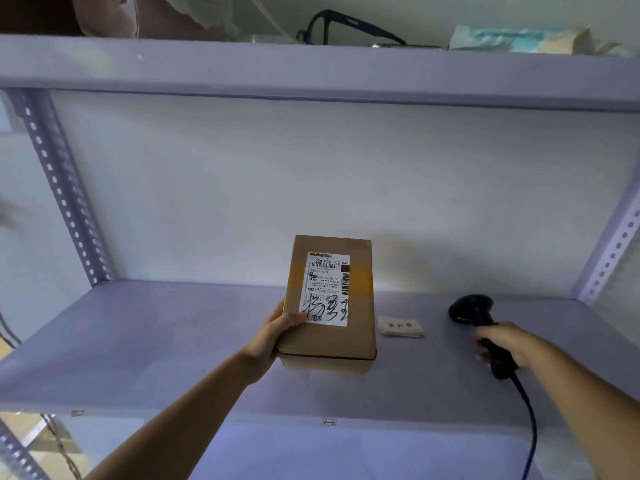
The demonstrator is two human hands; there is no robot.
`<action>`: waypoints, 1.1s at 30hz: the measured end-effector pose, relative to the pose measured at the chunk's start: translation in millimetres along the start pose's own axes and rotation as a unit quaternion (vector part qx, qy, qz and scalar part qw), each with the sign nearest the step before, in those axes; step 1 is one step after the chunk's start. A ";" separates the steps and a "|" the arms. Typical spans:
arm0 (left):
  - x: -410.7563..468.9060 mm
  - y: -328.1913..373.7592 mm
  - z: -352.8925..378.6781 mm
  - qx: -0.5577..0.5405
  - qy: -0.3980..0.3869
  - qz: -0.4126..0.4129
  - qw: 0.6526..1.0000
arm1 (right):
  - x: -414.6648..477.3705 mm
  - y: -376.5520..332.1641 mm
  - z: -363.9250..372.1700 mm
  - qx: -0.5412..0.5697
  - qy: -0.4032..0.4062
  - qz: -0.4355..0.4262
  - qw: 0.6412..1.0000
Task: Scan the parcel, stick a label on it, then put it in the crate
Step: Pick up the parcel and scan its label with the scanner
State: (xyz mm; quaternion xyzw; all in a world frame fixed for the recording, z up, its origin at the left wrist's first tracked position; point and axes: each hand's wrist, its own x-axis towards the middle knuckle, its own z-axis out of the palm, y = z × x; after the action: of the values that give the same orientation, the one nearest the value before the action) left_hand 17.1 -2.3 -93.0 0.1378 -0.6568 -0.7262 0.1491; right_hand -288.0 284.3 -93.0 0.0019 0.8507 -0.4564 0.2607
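A brown cardboard parcel (360,327) with a white shipping label and black handwriting on its upper face is held tilted above the shelf. My left hand (277,336) grips its left edge, thumb on the label's corner. To the right, my right hand (504,342) is wrapped around the handle of a black corded barcode scanner (476,311), whose head lies near the shelf surface and points away from the parcel. A small stack of white labels (401,326) with printed characters lies on the shelf between parcel and scanner. No crate is in view.
The pale purple metal shelf (145,341) has perforated uprights at left (59,188) and right (613,251). An upper shelf board (311,69) overhangs, carrying black glasses (346,26) and bags. The scanner cable (531,427) trails down over the front edge.
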 end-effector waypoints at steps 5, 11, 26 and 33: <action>-2.4 -4.0 -0.2 0.002 0.001 0.013 1.000 | -3.6 5.7 10.4 0.072 -0.024 -0.026 0.997; -3.2 -0.9 0.8 0.020 0.007 0.012 1.000 | -48.7 -24.3 2.4 0.068 -0.057 -0.135 0.987; -6.4 35.7 16.5 0.075 -0.037 0.023 0.996 | -157.9 -63.4 11.4 -0.257 -0.036 -0.443 0.858; -11.4 37.0 20.4 0.080 -0.028 0.029 0.996 | -147.7 -59.8 17.1 -0.283 -0.044 -0.442 0.850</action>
State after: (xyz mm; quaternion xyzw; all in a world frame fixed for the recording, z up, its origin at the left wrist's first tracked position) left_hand 20.9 17.4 -54.1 0.1095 -0.7202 -0.6705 0.1405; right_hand -167.2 270.7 11.6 -0.4679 0.8420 -0.2622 0.0580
